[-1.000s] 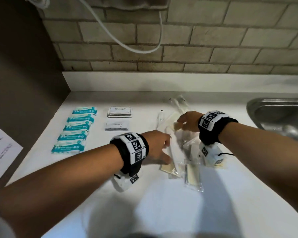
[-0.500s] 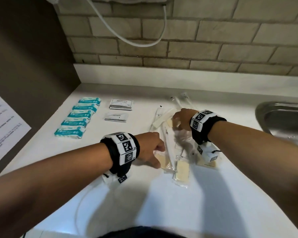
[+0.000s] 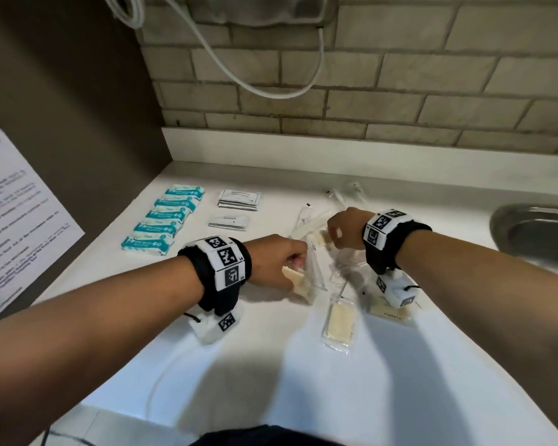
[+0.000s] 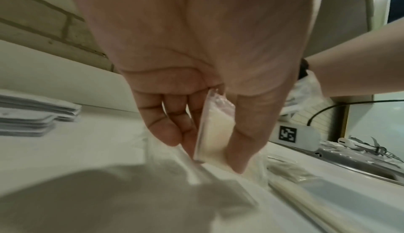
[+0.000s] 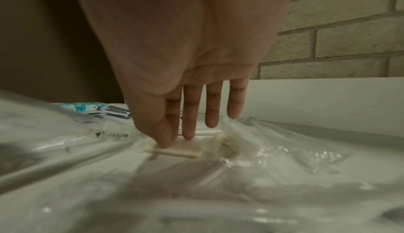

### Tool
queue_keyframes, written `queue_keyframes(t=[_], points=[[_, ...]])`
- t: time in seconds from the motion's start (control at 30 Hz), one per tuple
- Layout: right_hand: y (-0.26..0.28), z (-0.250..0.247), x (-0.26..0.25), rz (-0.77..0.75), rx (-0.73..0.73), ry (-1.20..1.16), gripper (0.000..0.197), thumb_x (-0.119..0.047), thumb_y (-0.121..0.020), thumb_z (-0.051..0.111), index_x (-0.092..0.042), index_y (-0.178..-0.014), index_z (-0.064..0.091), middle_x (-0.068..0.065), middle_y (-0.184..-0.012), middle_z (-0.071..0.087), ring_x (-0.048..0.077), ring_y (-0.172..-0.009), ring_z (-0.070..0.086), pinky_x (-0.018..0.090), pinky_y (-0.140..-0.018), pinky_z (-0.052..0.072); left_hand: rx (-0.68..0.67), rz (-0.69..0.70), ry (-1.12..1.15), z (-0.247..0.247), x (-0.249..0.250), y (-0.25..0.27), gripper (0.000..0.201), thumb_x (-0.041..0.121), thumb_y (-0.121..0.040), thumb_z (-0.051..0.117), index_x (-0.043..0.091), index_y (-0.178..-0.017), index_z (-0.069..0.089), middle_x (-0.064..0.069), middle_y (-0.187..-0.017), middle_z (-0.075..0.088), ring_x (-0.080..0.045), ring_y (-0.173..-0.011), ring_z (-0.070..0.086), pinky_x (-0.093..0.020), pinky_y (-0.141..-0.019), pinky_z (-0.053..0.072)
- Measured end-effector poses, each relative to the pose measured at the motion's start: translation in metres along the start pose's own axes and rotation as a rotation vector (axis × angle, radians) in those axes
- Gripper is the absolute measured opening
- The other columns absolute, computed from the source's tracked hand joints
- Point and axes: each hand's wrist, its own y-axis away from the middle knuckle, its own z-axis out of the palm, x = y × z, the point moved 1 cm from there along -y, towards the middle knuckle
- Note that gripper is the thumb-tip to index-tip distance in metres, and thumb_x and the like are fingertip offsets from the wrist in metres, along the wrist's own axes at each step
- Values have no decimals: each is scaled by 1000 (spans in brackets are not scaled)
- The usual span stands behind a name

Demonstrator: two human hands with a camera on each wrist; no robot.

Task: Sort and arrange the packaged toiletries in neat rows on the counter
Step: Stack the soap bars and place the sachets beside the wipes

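Observation:
Near the middle of the white counter [image 3: 271,365], my left hand [image 3: 295,263] pinches a cream packet [image 3: 298,280] in clear wrap. The left wrist view shows the cream packet [image 4: 215,133] held on edge between thumb and fingers of my left hand [image 4: 210,152], just above the counter. Farther back, my right hand [image 3: 331,235] pinches the end of a second cream packet [image 3: 321,236]. In the right wrist view my right hand [image 5: 174,141] has thumb and forefinger on that second cream packet [image 5: 186,150], which lies among clear wrappers [image 5: 273,150].
A row of teal packets [image 3: 165,220] lies at the left. Two stacks of white sachets [image 3: 239,199] sit beside it. Loose cream packets [image 3: 339,320] lie near my wrists and long clear-wrapped items [image 3: 335,197] behind. A steel sink [image 3: 535,230] is at the right.
My left hand went from lying over the cream packet to pinching it and tilting it up on edge. My right hand stayed over the pile. The head view tilted up.

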Motion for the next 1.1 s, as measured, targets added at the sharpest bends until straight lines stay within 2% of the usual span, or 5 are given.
queue_keyframes(t=[0.2, 0.43, 0.57, 0.93, 1.1], points=[[-11, 9, -2, 59, -45, -10, 69, -29, -78, 75, -22, -140, 44, 2, -132, 54, 26, -117, 58, 38, -95, 51, -5, 24, 30, -21, 5, 1, 39, 23, -77, 72, 32, -111, 57, 8, -76, 55, -11, -67, 51, -27, -64, 43], [13, 1, -10, 10, 42, -55, 41, -26, -85, 67, -15, -123, 56, 9, -128, 49, 30, -120, 47, 36, -88, 43, 198, -9, 118, -37, -2, -3, 32, 19, -82, 66, 21, -111, 54, 8, -81, 53, -8, -66, 45, -25, -59, 33], [20, -6, -3, -19, 88, -210, 23, -20, -84, 67, -17, -102, 54, 4, -110, 61, 25, -91, 56, 31, -73, 42, 210, -76, 194, -35, -11, -6, 22, 20, -84, 61, 25, -101, 49, 10, -104, 58, -9, -76, 52, -25, -66, 39], [74, -25, 9, -42, 115, -481, 38, -12, -93, 50, -5, -130, 47, 7, -104, 52, 25, -98, 56, 31, -80, 44, -83, -40, -23, -25, 3, -15, 11, 26, -90, 54, 26, -94, 64, 0, -105, 67, -21, -99, 61, -35, -89, 51], [98, -20, 3, -53, 131, -545, 30, -12, -89, 55, -6, -118, 50, 8, -102, 56, 20, -82, 50, 28, -65, 44, 126, -56, 98, -32, 20, -20, 16, 20, -90, 54, 20, -104, 62, 0, -100, 63, -19, -87, 60, -27, -68, 43]])
